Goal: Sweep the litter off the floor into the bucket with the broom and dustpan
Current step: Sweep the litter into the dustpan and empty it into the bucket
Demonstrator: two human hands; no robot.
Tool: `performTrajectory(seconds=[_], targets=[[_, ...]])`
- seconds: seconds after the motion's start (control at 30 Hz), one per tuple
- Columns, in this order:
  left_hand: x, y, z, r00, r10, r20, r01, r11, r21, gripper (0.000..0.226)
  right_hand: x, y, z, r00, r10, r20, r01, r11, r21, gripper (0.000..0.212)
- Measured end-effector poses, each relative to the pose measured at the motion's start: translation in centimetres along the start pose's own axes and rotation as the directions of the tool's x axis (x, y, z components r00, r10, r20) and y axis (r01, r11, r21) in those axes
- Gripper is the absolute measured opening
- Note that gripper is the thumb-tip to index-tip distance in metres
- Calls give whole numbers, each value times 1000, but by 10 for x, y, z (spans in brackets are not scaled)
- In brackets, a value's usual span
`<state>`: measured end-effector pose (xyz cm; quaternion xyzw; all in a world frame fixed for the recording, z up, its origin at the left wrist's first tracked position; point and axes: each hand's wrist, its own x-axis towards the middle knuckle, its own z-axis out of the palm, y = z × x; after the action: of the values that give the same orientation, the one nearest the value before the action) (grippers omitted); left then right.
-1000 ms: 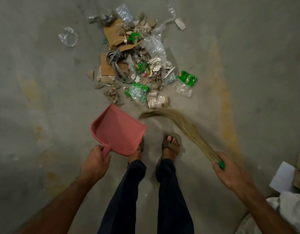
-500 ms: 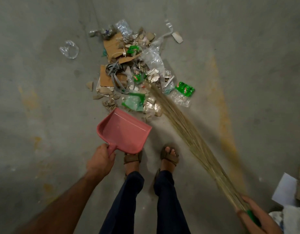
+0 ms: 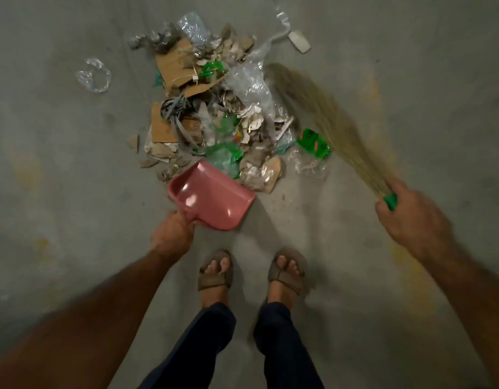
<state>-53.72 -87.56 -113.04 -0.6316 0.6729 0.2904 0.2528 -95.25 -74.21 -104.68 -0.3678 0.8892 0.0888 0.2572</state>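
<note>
The floor (image 3: pixel 411 37) is bare grey concrete with faint yellowish stains on the left and a longer yellow streak on the right. A heap of litter (image 3: pixel 214 113) lies on it: torn brown cardboard (image 3: pixel 175 66), a tangle of grey strapping (image 3: pixel 175 113), crumpled clear plastic film (image 3: pixel 251 85), pale paper scraps and green wrappers (image 3: pixel 312 143). A clear plastic bag (image 3: pixel 94 75) lies apart to the left of the heap, and a small white piece (image 3: pixel 298 44) at its far right edge. The pink dustpan (image 3: pixel 211 200) sits at the near edge of the heap. Two sandalled feet (image 3: pixel 216 272) stand nearer.
</note>
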Motion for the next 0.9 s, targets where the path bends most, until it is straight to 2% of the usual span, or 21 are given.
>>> performTrajectory(seconds=[0.1,0.2,0.37,0.47,0.67,0.8,0.9], targets=[[27,15,-5,987,155,-37,-157,986,-54,36,30,-3,4,982,-145,122,166,968,-189,50],[45,32,-11,989,144,-26,-144,989,-15,37,29,-2,7,956,-212,202,262,927,-268,50],[55,52,-15,976,218,2,-218,975,42,35,-15,20,16,937,-279,212,318,931,-181,55],[53,56,-15,983,180,35,-181,983,24,39,-50,35,25,909,-320,269,362,924,-125,60],[23,42,-4,983,173,61,-168,983,-75,36,-130,49,38,892,-299,340,330,944,-34,61],[-17,29,0,978,206,35,-198,968,-153,32,-180,48,35,901,-211,380,200,977,69,58],[-53,21,-6,984,179,10,-174,966,-191,31,-215,50,25,888,-199,415,137,975,174,52]])
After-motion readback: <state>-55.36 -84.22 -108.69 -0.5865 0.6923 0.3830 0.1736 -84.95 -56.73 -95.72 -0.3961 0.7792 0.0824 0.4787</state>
